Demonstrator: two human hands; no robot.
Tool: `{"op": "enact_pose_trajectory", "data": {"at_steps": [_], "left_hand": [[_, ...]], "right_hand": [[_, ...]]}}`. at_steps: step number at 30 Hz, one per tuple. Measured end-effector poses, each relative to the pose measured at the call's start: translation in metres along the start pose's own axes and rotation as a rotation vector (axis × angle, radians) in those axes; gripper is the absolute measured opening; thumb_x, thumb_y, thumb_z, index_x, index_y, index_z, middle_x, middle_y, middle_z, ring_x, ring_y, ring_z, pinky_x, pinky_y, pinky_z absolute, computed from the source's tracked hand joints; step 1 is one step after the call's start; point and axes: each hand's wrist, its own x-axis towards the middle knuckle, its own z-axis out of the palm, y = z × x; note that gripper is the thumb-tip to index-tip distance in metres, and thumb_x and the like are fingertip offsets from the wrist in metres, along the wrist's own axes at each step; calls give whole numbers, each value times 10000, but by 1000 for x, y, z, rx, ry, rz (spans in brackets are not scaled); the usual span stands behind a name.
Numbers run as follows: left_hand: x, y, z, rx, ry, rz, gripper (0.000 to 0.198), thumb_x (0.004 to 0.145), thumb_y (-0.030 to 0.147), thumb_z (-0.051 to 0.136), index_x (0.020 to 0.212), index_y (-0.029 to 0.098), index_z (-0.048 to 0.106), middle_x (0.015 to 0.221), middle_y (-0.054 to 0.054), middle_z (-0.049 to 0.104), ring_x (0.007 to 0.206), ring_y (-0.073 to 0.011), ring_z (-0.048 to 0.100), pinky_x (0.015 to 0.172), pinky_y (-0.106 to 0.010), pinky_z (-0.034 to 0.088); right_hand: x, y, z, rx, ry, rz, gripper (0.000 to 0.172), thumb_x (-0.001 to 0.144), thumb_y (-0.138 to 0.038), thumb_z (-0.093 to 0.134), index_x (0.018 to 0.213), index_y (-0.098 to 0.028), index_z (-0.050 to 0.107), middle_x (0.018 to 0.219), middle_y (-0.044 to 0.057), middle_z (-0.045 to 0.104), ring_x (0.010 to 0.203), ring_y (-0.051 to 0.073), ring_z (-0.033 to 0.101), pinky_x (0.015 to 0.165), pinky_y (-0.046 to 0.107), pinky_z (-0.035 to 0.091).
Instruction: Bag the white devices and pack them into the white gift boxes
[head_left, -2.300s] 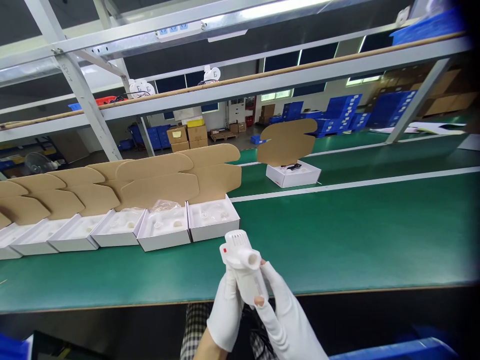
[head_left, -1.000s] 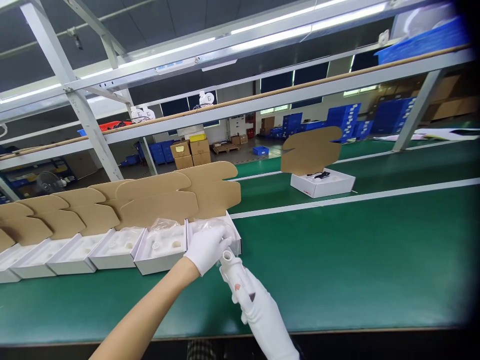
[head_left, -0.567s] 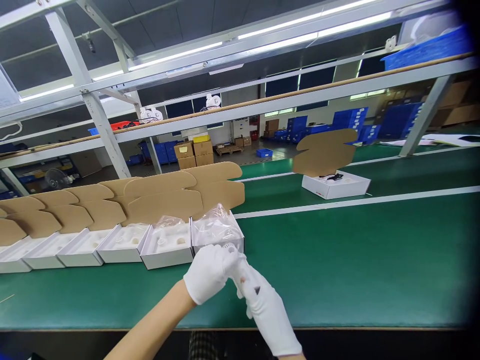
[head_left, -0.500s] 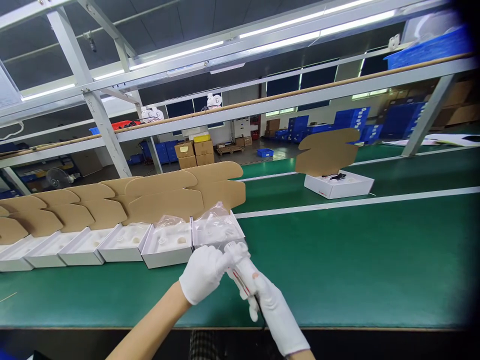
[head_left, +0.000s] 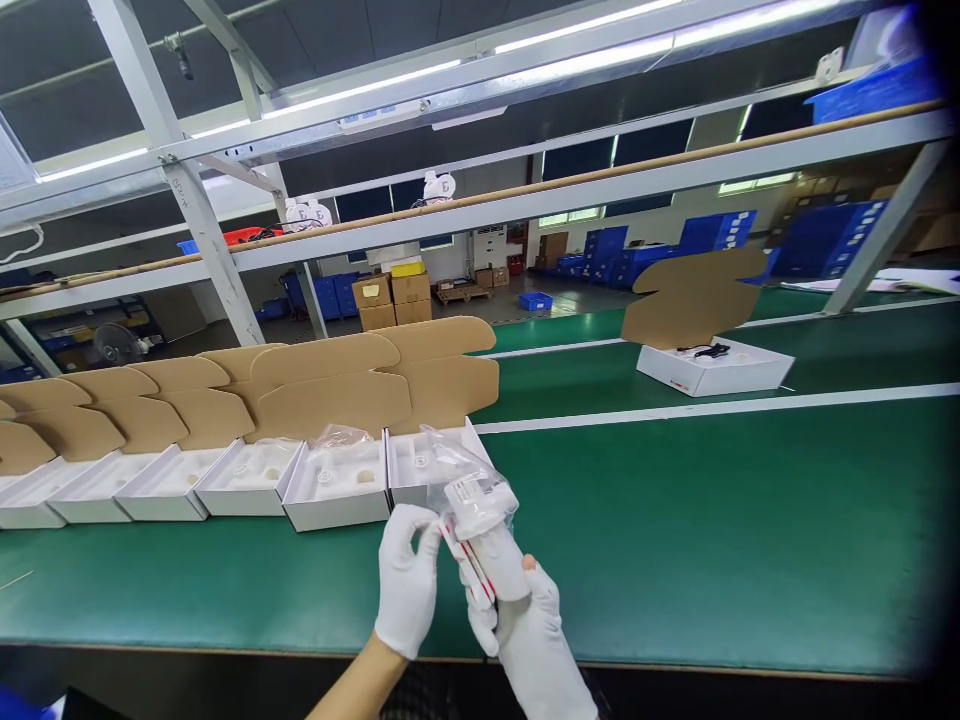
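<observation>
My right hand (head_left: 529, 620), in a white glove with a fingertip showing, is wrapped round a white handheld device (head_left: 501, 562) with red stripes along its side. A clear plastic bag (head_left: 480, 495) covers the far end of the device. Beside it, my gloved left hand (head_left: 409, 580) pinches at the bag's near edge with thumb and forefinger. Just beyond the bag stands an open white box (head_left: 409, 497) with a white moulded insert and a raised brown lid. Left of that, another open box (head_left: 337, 512) holds a similar insert and a crumpled clear bag (head_left: 341, 438).
Several more open white boxes (head_left: 176, 492) line up to the left on the green table (head_left: 675, 540). At the right, an open box (head_left: 712, 375) has a black cable (head_left: 711, 350) on top. A metal shelf rail (head_left: 562, 195) crosses above with white devices on it.
The clear bag has come out of the nearest box and now covers the device's far end. My left hand has shifted from the device's top to the bag's edge.
</observation>
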Motion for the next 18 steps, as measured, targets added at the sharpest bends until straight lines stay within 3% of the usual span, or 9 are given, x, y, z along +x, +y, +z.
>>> {"op": "enact_pose_trajectory", "data": {"at_steps": [5,8,11,13,16,18], "left_hand": [[15,12,0,-147,102,-144,253,995,377,438,810,213,493,775,14,513,732,-146,499,703,-267,459],[14,14,2,-166,61,-126,262,1000,378,438,802,213,489,774,16,508,725,-141,497,695,-261,455],[2,8,3,-50,-90,33,220,990,317,479,805,206,525,815,3,546,767,-144,537,737,-274,451],[-6,0,3,63,-158,166,191,986,278,489,822,204,551,825,-5,566,780,-146,552,743,-278,444],[-12,-9,3,196,-177,299,168,986,255,484,843,204,556,798,-11,581,748,-149,552,700,-273,434],[-9,-12,0,326,-142,405,149,982,241,477,862,205,558,787,-18,595,732,-162,546,689,-289,423]], "right_hand": [[5,0,5,126,63,45,582,710,-709,632,851,-146,681,572,3,575,380,79,381,271,169,292],[13,-1,0,142,78,51,595,621,-724,673,766,-147,675,498,-4,543,334,72,319,245,184,256],[14,-5,-7,174,91,46,562,704,-691,628,798,-139,680,532,8,559,361,65,328,266,162,256],[10,-11,-10,226,35,128,541,786,-654,571,841,-127,676,575,4,558,368,30,268,286,132,235],[4,-20,-12,257,-137,329,534,790,-632,570,761,-103,632,555,-39,473,378,-21,97,289,98,133],[2,-23,-12,262,-201,385,509,766,-619,607,717,-112,592,571,-50,451,402,-31,64,294,77,91]]}}
